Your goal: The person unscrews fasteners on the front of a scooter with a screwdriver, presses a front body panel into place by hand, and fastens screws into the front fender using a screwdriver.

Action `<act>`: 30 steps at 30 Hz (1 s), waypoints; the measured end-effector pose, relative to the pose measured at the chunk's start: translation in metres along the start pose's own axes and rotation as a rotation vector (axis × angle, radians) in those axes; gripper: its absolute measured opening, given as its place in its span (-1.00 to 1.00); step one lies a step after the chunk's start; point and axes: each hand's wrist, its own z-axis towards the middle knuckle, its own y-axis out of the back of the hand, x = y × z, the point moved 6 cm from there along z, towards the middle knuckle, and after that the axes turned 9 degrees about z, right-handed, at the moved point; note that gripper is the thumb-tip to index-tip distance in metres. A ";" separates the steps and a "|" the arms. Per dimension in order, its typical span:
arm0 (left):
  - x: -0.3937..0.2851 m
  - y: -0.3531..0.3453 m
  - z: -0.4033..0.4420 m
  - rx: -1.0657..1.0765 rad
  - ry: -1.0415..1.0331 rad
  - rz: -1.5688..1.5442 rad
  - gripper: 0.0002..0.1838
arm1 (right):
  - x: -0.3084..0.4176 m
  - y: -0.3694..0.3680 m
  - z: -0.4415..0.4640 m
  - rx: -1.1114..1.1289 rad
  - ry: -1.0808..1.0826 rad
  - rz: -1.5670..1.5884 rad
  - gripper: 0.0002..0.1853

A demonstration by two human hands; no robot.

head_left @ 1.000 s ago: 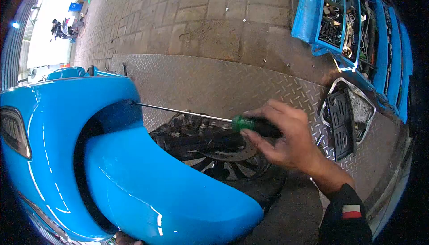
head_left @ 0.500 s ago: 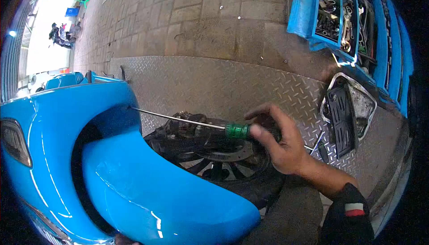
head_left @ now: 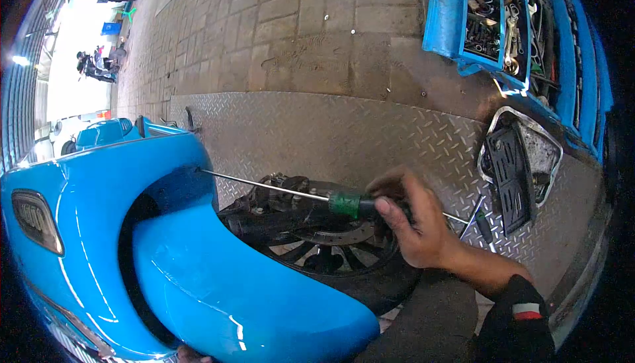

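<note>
A long screwdriver with a green and black handle reaches into the gap between two glossy blue scooter panels. Its tip meets the inner face of the body panel, near a small hole. My right hand is curled around the black end of the handle, thumb in front, with the upper fingers blurred. Below the shaft curves the blue front fender, over a black wheel. Only some fingertips of my left hand show at the bottom edge, by the fender's lower end; the rest is hidden.
A metal tray with a slotted black plastic cover lies on the diamond-plate platform. Another screwdriver lies beside it. At upper right stands an open blue toolbox full of wrenches and sockets.
The view has shifted slightly, so the scooter sits a little lower and further right. My right hand's fingers have curled closer about the handle, which has turned.
</note>
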 end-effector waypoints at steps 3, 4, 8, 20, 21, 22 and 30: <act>-0.033 -0.012 -0.011 0.035 -0.679 0.309 -0.72 | -0.007 -0.004 0.003 0.022 -0.092 0.093 -0.63; -0.032 -0.013 -0.011 0.067 -0.731 0.294 -0.72 | -0.008 -0.005 0.001 0.020 -0.091 0.095 -0.63; -0.021 -0.008 -0.020 -0.035 -0.681 0.316 -0.79 | 0.001 0.000 -0.002 -0.023 -0.001 0.089 -0.62; -0.023 -0.007 -0.014 0.031 -0.404 0.245 -0.73 | -0.010 0.008 -0.001 0.106 -0.169 0.027 -0.61; -0.024 -0.007 -0.013 0.034 -0.407 0.240 -0.73 | -0.016 0.006 -0.001 0.168 -0.210 -0.095 -0.59; -0.025 -0.007 -0.012 0.038 -0.411 0.239 -0.73 | -0.018 0.004 -0.002 0.168 -0.208 -0.097 -0.59; -0.031 -0.009 -0.006 0.073 -0.435 0.235 -0.71 | -0.011 0.003 -0.001 0.348 -0.302 -0.165 -0.54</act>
